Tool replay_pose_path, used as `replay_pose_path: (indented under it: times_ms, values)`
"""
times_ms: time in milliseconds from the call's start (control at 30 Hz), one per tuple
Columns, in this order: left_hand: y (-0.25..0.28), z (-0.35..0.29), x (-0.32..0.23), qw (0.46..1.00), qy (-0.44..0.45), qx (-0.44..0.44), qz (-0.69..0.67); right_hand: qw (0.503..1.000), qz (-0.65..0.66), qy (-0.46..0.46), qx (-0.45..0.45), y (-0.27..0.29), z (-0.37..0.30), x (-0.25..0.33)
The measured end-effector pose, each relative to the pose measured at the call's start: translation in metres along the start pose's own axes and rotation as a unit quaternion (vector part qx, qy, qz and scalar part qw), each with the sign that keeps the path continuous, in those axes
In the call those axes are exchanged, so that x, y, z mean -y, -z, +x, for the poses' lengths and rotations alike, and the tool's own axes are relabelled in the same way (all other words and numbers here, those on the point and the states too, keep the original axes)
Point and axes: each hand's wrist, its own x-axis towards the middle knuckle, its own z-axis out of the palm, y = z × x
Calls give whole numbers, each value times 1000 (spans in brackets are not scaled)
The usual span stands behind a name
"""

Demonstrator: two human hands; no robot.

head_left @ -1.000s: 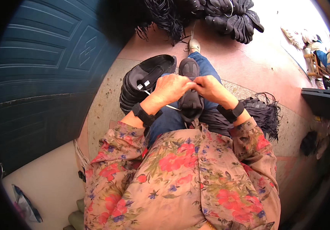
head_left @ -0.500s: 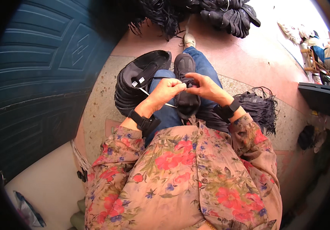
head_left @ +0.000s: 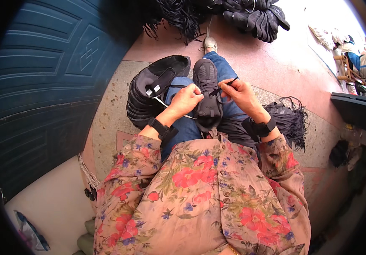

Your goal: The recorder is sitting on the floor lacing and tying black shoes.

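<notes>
A dark grey and black shoe upper [head_left: 207,78] with a mesh toe lies along my lap between my legs, toe pointing away. At its right side my right hand [head_left: 239,95] pinches a black shoelace [head_left: 218,91]; one end sticks up past the fingertips and the rest runs down to the upper's eyelets. Along the left edge my left hand [head_left: 186,100] has its fingers closed in a pinch on a lace, most of which the hand hides. A black strand shows just left of that hand.
Nested black shoe uppers [head_left: 142,100] stand beside my left leg, with a white cord near them. Another pile of black uppers with hanging laces [head_left: 291,119] lies to the right. More uppers [head_left: 255,21] are heaped at the far side. A dark blue panelled door [head_left: 42,76] borders the left.
My hands have moved apart from the middle of the upper. The right hand has drawn rightward, and a lace now shows in its fingers.
</notes>
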Motion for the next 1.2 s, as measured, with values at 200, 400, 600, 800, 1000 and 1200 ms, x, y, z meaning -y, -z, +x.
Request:
replay_pose_path:
  times_ms: [200, 400, 600, 800, 1000, 1200]
  values:
    - [-3, 7, -9, 992, -24, -16, 126, 999, 18, 22, 32, 8, 0, -5]
    - [2, 18, 2, 978, -135, 19, 155, 998, -18, 27, 48, 5, 0, -2]
    - [-3, 31, 1, 966, -183, 48, 177, 995, -10, 12, 100, 1, 4, 7]
    - [-3, 24, -8, 992, -95, 55, 65, 989, -55, 49, 125, -2, 12, 16]
    - [-22, 21, -14, 979, -193, -53, -22, 965, -169, 100, 176, -8, 34, 23]
    - [-26, 18, -2, 994, -53, -23, -98, 893, -211, 343, -201, -5, 51, 15]
